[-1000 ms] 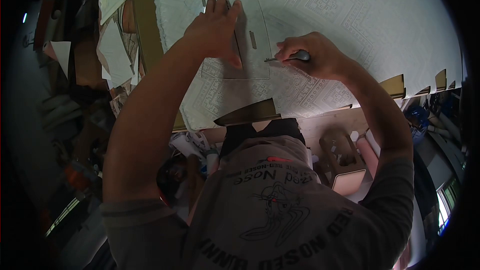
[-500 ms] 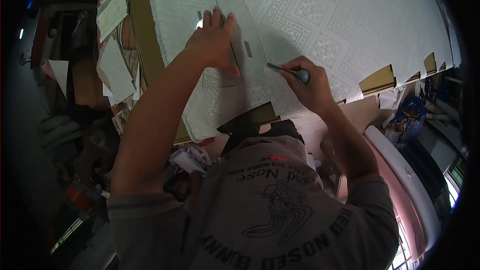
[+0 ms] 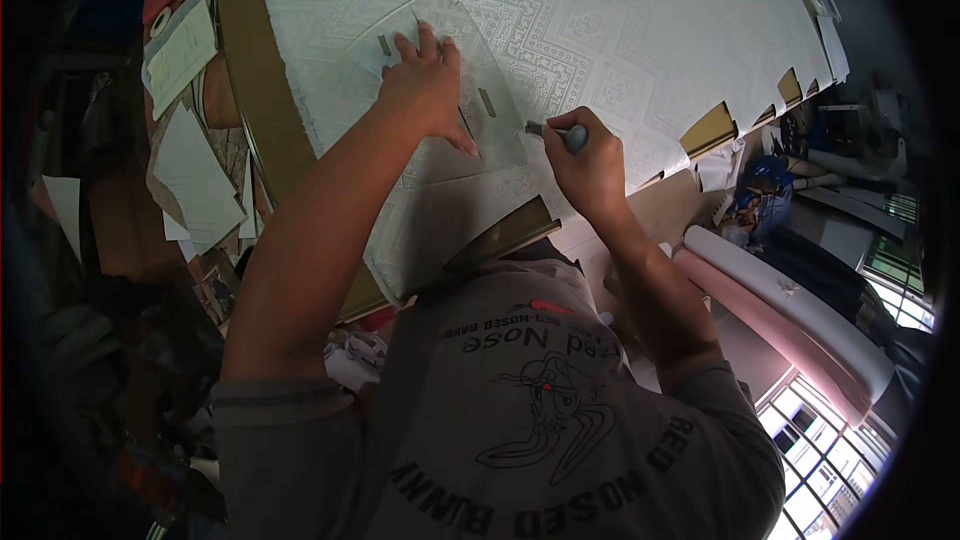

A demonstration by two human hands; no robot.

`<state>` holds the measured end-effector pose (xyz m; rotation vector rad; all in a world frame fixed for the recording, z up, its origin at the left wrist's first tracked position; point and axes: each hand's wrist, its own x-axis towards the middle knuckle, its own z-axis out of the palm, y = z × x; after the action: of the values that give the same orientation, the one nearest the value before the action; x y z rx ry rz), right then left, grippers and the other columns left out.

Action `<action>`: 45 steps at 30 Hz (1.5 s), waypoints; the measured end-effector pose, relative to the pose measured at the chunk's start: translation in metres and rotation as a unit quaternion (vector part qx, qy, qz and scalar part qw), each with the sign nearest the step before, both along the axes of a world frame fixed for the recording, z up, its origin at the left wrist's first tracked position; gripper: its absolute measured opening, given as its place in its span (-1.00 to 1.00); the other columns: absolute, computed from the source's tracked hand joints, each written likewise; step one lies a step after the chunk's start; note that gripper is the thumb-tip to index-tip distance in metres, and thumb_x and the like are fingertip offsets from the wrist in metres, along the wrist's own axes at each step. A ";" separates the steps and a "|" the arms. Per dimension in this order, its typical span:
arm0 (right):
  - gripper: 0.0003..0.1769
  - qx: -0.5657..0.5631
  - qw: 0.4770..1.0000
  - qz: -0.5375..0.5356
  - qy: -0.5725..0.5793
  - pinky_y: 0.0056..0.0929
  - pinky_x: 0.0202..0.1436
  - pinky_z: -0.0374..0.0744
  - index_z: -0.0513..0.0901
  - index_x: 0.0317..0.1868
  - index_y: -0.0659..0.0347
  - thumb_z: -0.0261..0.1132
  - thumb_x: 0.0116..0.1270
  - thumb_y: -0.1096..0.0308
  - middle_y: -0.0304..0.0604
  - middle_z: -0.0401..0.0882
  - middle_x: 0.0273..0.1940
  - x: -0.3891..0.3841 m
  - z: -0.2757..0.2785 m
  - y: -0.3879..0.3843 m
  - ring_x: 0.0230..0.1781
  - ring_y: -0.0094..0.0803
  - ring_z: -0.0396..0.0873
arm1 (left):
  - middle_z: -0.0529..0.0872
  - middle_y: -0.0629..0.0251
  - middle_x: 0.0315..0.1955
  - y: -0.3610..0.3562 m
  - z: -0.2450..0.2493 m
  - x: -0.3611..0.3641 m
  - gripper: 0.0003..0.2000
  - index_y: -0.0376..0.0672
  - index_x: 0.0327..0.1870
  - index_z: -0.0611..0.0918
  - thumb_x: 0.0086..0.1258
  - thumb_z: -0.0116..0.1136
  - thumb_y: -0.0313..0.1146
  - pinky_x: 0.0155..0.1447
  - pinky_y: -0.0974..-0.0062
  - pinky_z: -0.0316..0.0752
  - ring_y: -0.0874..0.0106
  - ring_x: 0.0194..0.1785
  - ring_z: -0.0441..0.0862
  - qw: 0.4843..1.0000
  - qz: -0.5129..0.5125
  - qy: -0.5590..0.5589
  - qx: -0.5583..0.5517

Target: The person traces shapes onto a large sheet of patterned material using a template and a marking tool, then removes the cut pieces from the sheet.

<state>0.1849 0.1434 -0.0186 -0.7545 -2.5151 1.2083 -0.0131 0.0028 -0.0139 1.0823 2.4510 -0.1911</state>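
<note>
My left hand [image 3: 422,92] lies with its fingers spread over a clear plastic template [image 3: 497,130], pressing it onto the cloth. The template has a pointed top, straight edges and small dark slots. Under it spreads white fabric [image 3: 640,30] with a raised geometric pattern. My right hand [image 3: 590,168] is closed round a short tool [image 3: 575,138] with a rounded grey-blue handle and a metal tip. That tip sits right by the template's right edge, near its lower corner.
Angular cutouts along the fabric's near edge bare the brown board [image 3: 710,130] beneath. Paper pattern pieces [image 3: 195,175] and folded stacks lie left of the table. Rolls of pink material [image 3: 760,330] and white material [image 3: 800,305] lean at the right, near a barred window [image 3: 810,450].
The whole view has shifted and turned slightly. The tool in my right hand has come closer to the template's edge. My left hand stays spread on the template.
</note>
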 end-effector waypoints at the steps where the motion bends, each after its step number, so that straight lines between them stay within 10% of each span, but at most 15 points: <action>1: -0.83 0.007 1.000 -0.012 0.000 -0.37 -0.27 0.65 0.73 -0.13 0.32 0.47 0.39 0.39 -0.06 0.75 -0.41 -0.001 0.000 -0.003 -0.42 -0.45 0.70 | -0.11 -0.33 0.69 0.000 0.001 0.000 0.58 -0.33 0.69 0.05 -0.38 0.79 0.29 0.49 -0.31 0.43 -0.42 0.68 -0.04 1.000 0.002 -0.002 -0.003; 13: -0.77 -0.001 0.997 -0.071 0.024 -0.46 -0.16 0.65 0.71 -0.06 0.32 0.54 0.40 0.40 -0.08 0.81 -0.26 0.011 -0.029 -0.021 -0.28 -0.51 0.70 | -0.18 -0.32 0.70 0.009 0.014 0.002 0.57 -0.34 0.71 -0.01 -0.29 0.77 0.32 0.48 -0.33 0.44 -0.41 0.69 -0.07 0.998 0.019 -0.025 -0.049; 18: -0.83 0.023 0.994 -0.028 0.099 -0.28 -0.22 0.67 0.73 -0.11 0.25 0.52 0.38 0.41 0.03 0.79 -0.32 -0.085 -0.029 0.001 -0.35 -0.18 0.80 | -0.19 -0.32 0.70 0.014 0.018 0.000 0.54 -0.33 0.71 0.01 -0.25 0.78 0.27 0.48 -0.36 0.41 -0.45 0.69 -0.10 0.997 0.024 -0.041 -0.061; 20: -0.79 0.018 0.998 -0.023 0.055 -0.41 -0.18 0.64 0.74 -0.07 0.28 0.53 0.37 0.39 -0.08 0.80 -0.28 -0.139 -0.023 0.007 -0.36 -0.45 0.67 | -0.18 -0.32 0.70 0.014 0.020 0.000 0.52 -0.31 0.71 0.02 -0.23 0.78 0.24 0.49 -0.37 0.40 -0.46 0.69 -0.12 0.996 0.020 -0.050 -0.065; 33: -0.81 -0.034 0.994 0.011 0.100 -0.47 -0.11 0.64 0.74 -0.06 0.25 0.51 0.39 0.41 -0.20 0.76 -0.25 -0.176 -0.047 0.025 -0.24 -0.56 0.65 | -0.17 -0.28 0.71 0.011 0.021 0.001 0.49 -0.25 0.72 0.05 -0.23 0.79 0.23 0.51 -0.36 0.37 -0.44 0.70 -0.15 0.997 0.041 -0.050 -0.053; 45: -0.90 -0.067 0.868 0.487 -0.067 -0.46 0.02 0.62 0.72 -0.15 0.27 0.46 0.36 0.56 -0.26 0.73 -0.22 -0.274 0.007 0.132 -0.17 -0.52 0.66 | 0.00 -0.46 0.63 0.026 0.021 0.007 0.42 -0.43 0.60 0.19 -0.33 0.83 0.10 0.31 -0.09 0.68 -0.47 0.62 0.12 0.995 0.028 -0.008 -0.094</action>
<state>-0.0892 0.2753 -0.0113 0.5618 -3.0239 1.6298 -0.0058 0.0289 0.0072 0.9283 2.3912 -0.3864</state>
